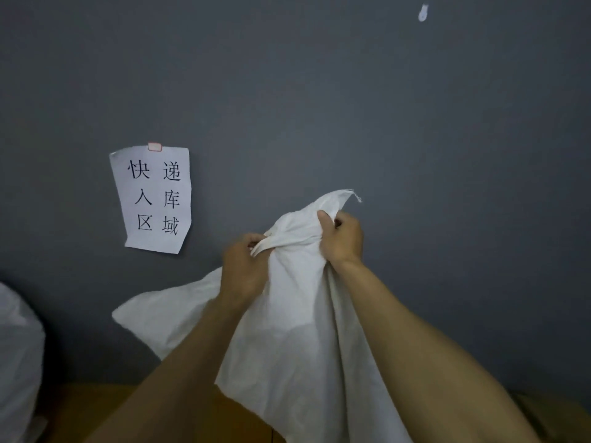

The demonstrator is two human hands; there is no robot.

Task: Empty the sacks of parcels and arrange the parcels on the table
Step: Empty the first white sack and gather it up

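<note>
A white woven sack (287,340) stands upright in the middle of the view, its neck gathered and bound with a white tie strip. My left hand (244,266) pinches the loose end of that tie at the left of the neck. My right hand (343,238) grips the bunched neck from the right, thumb up. The sack's top corner sticks up above my right hand. No parcel shows; the contents are hidden inside the sack. A wooden table top (96,410) appears below, mostly behind my forearms.
A second white sack (17,362) stands at the left edge. The dark grey wall (415,139) is close behind, with a paper sign (153,198) taped to it at left and a small white hook (422,12) high up.
</note>
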